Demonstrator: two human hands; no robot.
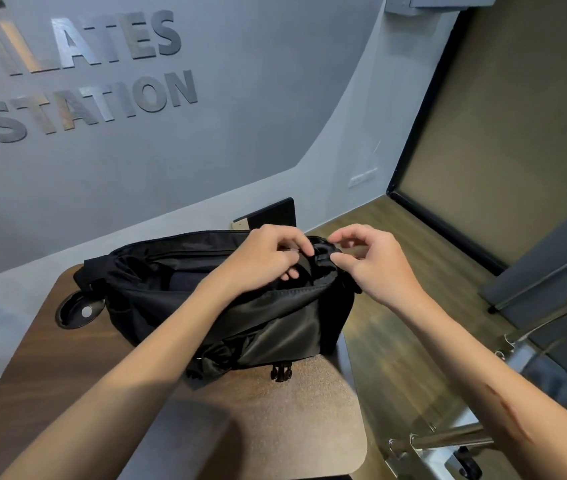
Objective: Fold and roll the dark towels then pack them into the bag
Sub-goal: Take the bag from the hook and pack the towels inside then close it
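A black fabric bag (275,327) lies open on a dark wooden table (46,358). Inside its opening I make out a dark rolled shape, apparently a towel (185,281), mostly hidden by the bag's folds. My left hand (264,261) reaches over the opening and grips the far rim near the bag's right end, its fingers curled over the fabric. Just to the right, my right hand (368,265) pinches the bag's right end between thumb and forefinger, with the other fingers spread. A black buckle (280,372) hangs off the bag's front edge.
A round recess (77,311) is set in the table left of the bag. A black flat panel (270,213) leans against the grey wall behind. Metal-framed equipment (448,441) stands on the wooden floor at the right.
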